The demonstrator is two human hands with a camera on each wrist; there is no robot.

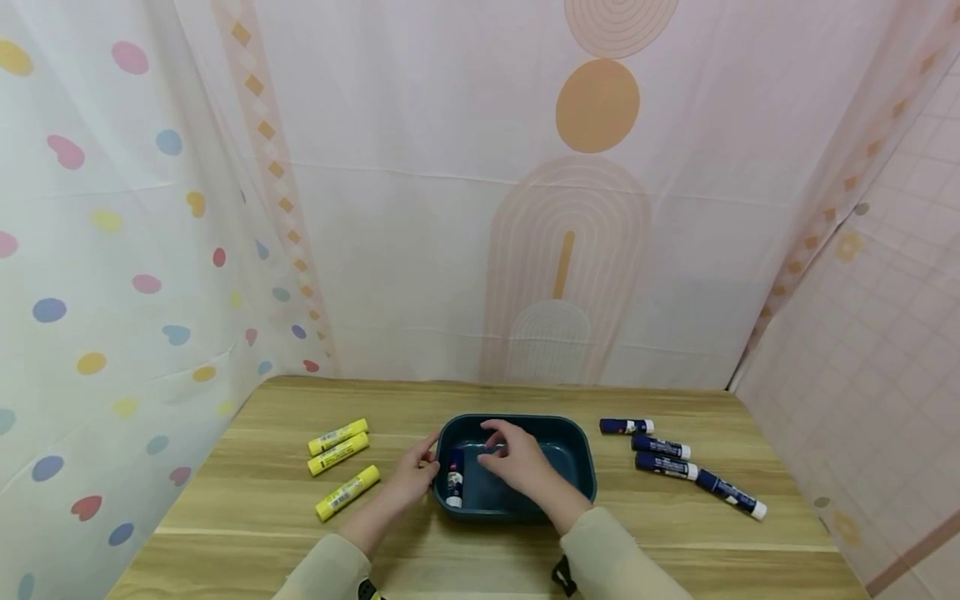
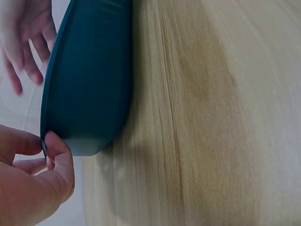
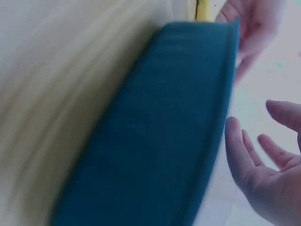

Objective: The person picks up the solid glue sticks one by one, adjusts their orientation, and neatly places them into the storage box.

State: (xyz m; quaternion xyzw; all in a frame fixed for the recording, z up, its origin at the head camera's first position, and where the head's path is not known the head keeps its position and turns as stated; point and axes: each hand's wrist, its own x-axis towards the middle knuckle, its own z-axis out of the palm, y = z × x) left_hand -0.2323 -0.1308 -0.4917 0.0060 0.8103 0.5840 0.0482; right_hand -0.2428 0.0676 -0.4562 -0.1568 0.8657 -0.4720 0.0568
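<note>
My left hand [image 1: 414, 475] is at the left end of a dark teal rectangular tray [image 1: 495, 498]. In the left wrist view, its thumb and fingers pinch the tray's rim. One navy glue stick [image 1: 454, 479] with a white end lies lengthwise inside, along the left wall. Over the middle of the tray hovers my right hand [image 1: 522, 461], thumb and fingers spread apart and holding nothing. The right wrist view has that same hand [image 3: 268, 183] beside the tray's outer wall [image 3: 155, 122], with a gap between thumb and fingers.
Left of the tray, three yellow glue sticks [image 1: 347, 492] lie on the wooden table [image 1: 247, 517]. Several navy glue sticks [image 1: 666, 465] with white ends lie to the right, in a slanting row. A patterned curtain [image 1: 405, 250] hangs behind the table.
</note>
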